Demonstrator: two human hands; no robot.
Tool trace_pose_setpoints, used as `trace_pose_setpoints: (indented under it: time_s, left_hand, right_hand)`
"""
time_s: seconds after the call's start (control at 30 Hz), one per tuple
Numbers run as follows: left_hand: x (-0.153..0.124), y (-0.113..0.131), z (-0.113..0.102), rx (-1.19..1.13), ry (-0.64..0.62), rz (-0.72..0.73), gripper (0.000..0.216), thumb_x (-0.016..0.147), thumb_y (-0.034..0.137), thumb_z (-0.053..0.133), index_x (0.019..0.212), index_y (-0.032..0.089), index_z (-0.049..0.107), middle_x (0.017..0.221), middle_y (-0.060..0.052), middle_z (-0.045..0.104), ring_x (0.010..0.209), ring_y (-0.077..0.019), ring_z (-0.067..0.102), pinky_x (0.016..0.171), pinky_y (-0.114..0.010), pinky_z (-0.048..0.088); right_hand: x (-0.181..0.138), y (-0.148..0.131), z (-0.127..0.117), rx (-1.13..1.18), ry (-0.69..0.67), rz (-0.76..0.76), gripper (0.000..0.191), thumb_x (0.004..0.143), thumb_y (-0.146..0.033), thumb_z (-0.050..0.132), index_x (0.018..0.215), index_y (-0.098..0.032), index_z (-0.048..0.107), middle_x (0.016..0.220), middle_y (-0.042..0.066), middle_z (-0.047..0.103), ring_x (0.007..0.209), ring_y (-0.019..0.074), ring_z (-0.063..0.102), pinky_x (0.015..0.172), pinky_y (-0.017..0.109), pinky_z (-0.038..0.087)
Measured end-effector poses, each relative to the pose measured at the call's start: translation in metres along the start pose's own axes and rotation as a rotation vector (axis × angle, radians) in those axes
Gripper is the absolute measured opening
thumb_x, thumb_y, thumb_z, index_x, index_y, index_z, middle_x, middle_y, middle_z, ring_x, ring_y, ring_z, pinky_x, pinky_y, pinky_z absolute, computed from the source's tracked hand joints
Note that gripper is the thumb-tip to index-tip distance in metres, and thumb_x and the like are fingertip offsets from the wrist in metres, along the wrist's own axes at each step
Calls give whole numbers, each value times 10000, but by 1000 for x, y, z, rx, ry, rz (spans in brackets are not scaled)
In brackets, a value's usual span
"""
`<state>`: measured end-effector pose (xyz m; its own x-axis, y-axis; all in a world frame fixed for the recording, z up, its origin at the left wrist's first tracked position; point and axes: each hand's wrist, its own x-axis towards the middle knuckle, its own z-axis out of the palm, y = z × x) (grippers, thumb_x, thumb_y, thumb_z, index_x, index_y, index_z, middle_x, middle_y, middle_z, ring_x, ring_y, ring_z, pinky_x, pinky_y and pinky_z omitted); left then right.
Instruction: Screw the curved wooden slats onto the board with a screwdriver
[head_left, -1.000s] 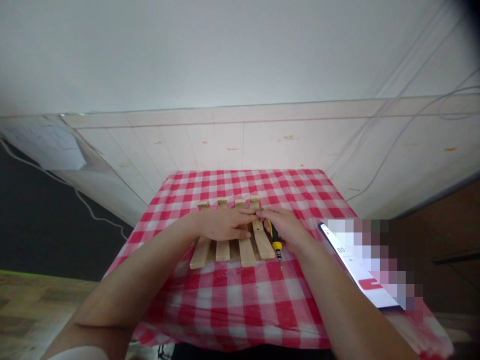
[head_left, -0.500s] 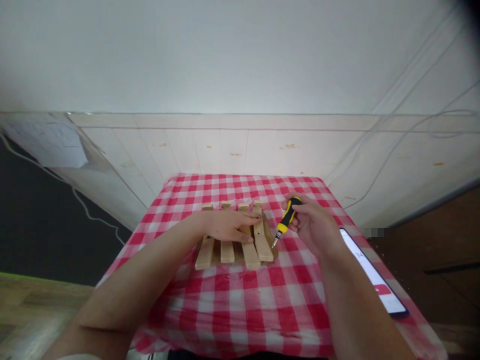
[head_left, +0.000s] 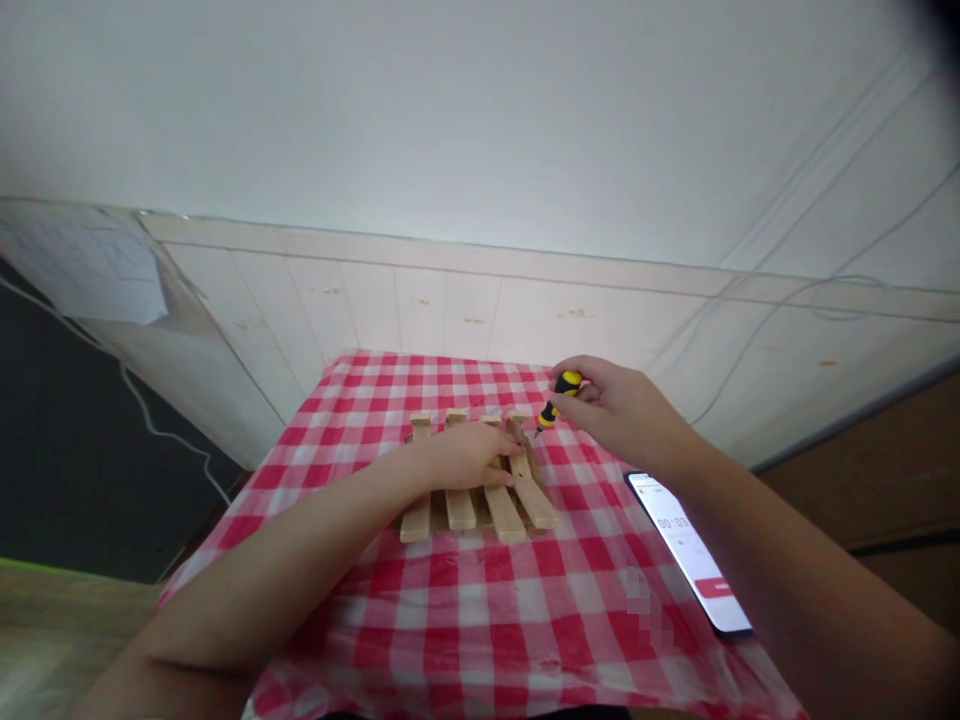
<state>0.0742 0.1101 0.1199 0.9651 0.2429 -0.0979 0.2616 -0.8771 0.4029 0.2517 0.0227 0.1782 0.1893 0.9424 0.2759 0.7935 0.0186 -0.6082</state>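
Note:
My right hand [head_left: 611,405] grips a yellow-and-black screwdriver [head_left: 551,408]. Its tip points down and left, close to the far part of the rightmost wooden slat [head_left: 536,503]; whether it touches anything there I cannot tell. Over the slatted wooden piece [head_left: 461,510] lies my left hand [head_left: 469,455], thumb and fingers closed on the rightmost slat near its far end. A small dark spot shows at those fingertips, too small to name. Several pale slats lie side by side across wood beneath, their middles partly hidden by my left hand.
A red-and-white checked cloth [head_left: 450,620] covers the table. On the right, a phone [head_left: 694,555] with a lit timer screen lies partly under my right forearm. A white panelled wall [head_left: 420,300] stands behind the table, with cables [head_left: 780,300] at right and paper [head_left: 97,265] at left.
My right hand has moved away from me and left, carrying the screwdriver tip from beside the slat's near end towards its far end. My left hand stays on the slats. The view has tilted slightly.

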Motion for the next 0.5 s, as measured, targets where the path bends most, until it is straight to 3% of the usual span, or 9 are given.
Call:
trace_pose_setpoints:
  time_s: [0.17,0.5]
  left_hand:
    - [1,-8,5,-52,69,9,265,833,339,600,1052,208,670,1015,-54,684,868,-195,628,707,-268,442]
    - [-1,-13,1,-184,30,47,285,806,262,656,1086,207,663,1050,-52,679,925,-184,623,755,-251,446]
  right_hand:
    - [1,9,9,162,-16,-24,170,748,-270,612,905,-213,641,765,27,672,604,157,620,566,284,450]
    - [-4,32,13,231,-75,-92,195,793,-317,606,961,-220,621,829,33,667,691,171,633,624,297,488]
